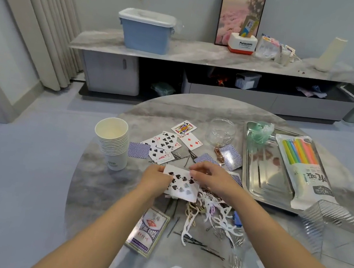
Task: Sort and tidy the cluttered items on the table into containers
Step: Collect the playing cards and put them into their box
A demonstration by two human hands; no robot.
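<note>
We're over the round marble table [198, 111], and both hands are on one small stack of playing cards [183, 185] right at the centre: the left hand [156, 177] grips the stack's left edge with curled fingers, and the right hand [208, 176] pinches its far right corner, a spade card facing up on top. Out at twelve o'clock from the stack we have loose cards [167, 141] scattered face up and face down, with dark hairpins [181, 156] lying among them. At ten o'clock stands a stack of paper cups [113, 142], upright, just beside a face-down blue-backed card. At seven o'clock, near the left forearm, the card box [148, 231] lies flat on the table. From five to six o'clock we see a tangled heap of white floss picks [212, 213], more hairpins and what look like paper clips; two picks lie apart near the table's near edge. A clear round jar [221, 131] sits at one o'clock with small metal bits in its bottom. At three o'clock we have a steel tray [265, 182], holding a greenish plastic bundle [261, 131] at its far end, and a pack of coloured straws [302, 167] resting along its right side. A clear ribbed container [329, 218] sits at four o'clock, touching the pack's near end. Behind the table a long low cabinet [195, 53] carries a blue lidded bin [146, 30].
</note>
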